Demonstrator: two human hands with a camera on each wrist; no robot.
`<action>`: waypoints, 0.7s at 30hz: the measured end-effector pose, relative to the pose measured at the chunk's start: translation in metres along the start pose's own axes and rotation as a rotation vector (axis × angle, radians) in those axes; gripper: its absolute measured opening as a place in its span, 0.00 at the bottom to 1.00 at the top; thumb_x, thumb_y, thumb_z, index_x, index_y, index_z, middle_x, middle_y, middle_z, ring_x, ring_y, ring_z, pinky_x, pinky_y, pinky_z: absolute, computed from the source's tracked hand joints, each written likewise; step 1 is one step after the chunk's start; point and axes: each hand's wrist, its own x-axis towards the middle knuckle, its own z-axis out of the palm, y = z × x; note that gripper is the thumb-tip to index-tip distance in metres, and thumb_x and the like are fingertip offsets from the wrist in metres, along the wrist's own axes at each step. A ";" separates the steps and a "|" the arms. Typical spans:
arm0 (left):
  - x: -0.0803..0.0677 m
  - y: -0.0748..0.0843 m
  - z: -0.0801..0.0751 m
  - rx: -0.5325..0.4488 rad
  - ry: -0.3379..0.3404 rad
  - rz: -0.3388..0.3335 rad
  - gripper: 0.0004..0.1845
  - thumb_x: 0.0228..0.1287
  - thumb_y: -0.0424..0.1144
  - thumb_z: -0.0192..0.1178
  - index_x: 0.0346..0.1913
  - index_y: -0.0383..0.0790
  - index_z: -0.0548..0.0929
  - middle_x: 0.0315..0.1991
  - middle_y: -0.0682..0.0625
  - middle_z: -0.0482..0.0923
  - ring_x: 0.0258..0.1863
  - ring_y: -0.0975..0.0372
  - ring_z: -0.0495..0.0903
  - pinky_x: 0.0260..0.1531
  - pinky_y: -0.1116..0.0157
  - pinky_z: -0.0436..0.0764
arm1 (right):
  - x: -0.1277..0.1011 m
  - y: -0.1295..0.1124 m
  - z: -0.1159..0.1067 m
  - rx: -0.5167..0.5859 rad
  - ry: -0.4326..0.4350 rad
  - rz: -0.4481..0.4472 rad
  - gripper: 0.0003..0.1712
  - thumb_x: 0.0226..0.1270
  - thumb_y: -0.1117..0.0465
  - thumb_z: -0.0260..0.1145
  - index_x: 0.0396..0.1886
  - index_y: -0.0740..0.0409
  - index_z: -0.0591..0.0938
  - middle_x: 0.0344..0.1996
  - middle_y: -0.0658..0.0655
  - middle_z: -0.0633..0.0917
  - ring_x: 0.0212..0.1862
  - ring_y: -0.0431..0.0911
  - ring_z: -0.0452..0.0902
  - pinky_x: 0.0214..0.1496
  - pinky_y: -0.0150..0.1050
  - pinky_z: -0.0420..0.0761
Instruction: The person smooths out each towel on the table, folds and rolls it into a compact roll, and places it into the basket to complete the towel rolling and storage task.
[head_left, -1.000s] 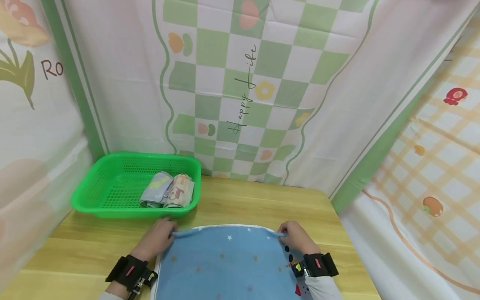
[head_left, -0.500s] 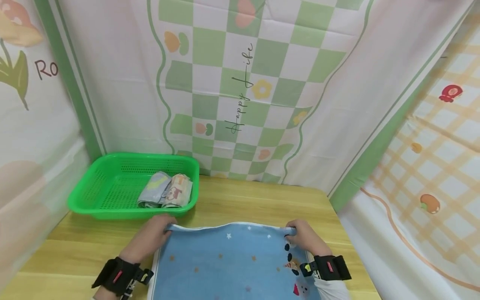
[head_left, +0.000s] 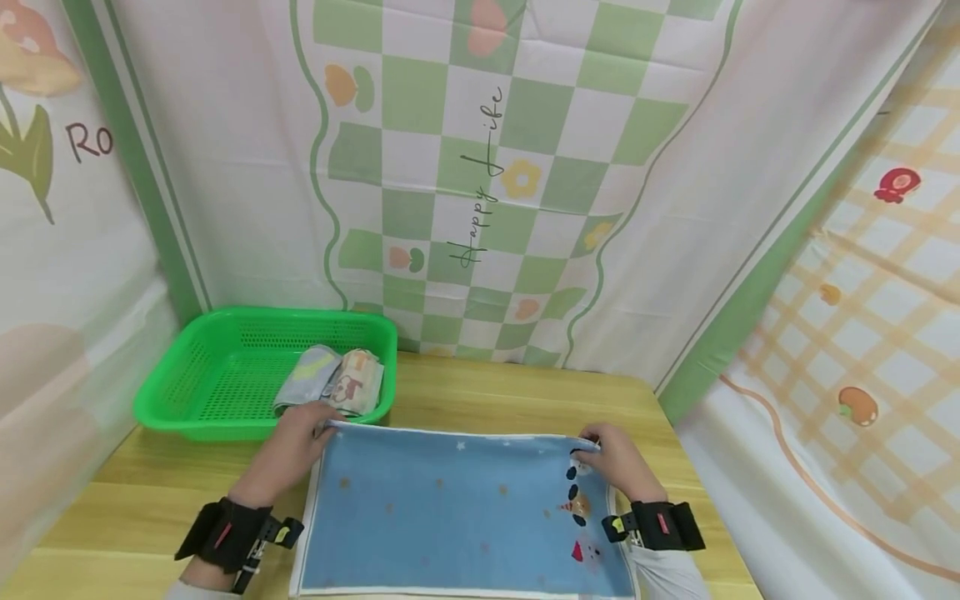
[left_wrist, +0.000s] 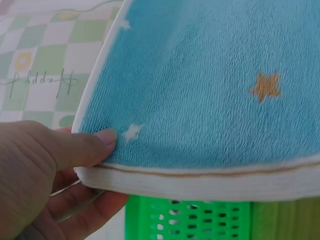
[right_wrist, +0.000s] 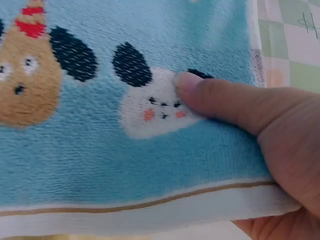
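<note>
Blue towel lies spread on the worktop, far edge held up off the wood a little, printed side up with stars and small animal figures near its right edge. I have my left hand on the far left corner, thumb on top and fingers curled under the white hem, a clear pinch in the left wrist view. My right hand pinches the far right corner the same way, thumb pressed on the white rabbit print, fingers under the hem. I judge this as the start of a fold or a flattening pass, both far corners gripped and the cloth pulled taut between them. Next move, as I read it, calls for both corners to travel together and level so the hem stays straight. Near edge of the towel runs out of the head view at the bottom, so I cannot tell how much hangs toward me. Left corner sits just beside the green basket, which holds two rolled towels against its right wall; little slack there. Right side has bare wood up to the worktop edge, and open wood beyond the far hem up to the checked backdrop.
</note>
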 end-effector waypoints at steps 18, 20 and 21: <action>0.007 0.004 0.001 -0.028 0.241 0.060 0.15 0.50 0.18 0.71 0.39 0.36 0.89 0.43 0.43 0.85 0.42 0.51 0.84 0.37 0.56 0.86 | -0.005 -0.015 -0.005 -0.060 0.300 -0.109 0.13 0.54 0.78 0.74 0.36 0.61 0.88 0.35 0.57 0.88 0.39 0.51 0.85 0.41 0.49 0.87; -0.005 0.005 0.002 -0.021 0.173 0.054 0.16 0.47 0.19 0.72 0.38 0.39 0.89 0.44 0.44 0.86 0.43 0.52 0.85 0.40 0.54 0.87 | -0.016 -0.016 0.001 -0.062 0.258 -0.110 0.16 0.51 0.81 0.73 0.37 0.61 0.88 0.36 0.58 0.88 0.41 0.51 0.84 0.42 0.49 0.87; -0.012 0.004 0.003 -0.014 0.136 0.044 0.17 0.46 0.19 0.73 0.37 0.41 0.88 0.44 0.46 0.86 0.44 0.53 0.85 0.42 0.53 0.87 | -0.021 -0.016 0.004 -0.060 0.227 -0.108 0.18 0.51 0.82 0.72 0.37 0.60 0.88 0.37 0.57 0.87 0.41 0.51 0.84 0.42 0.48 0.87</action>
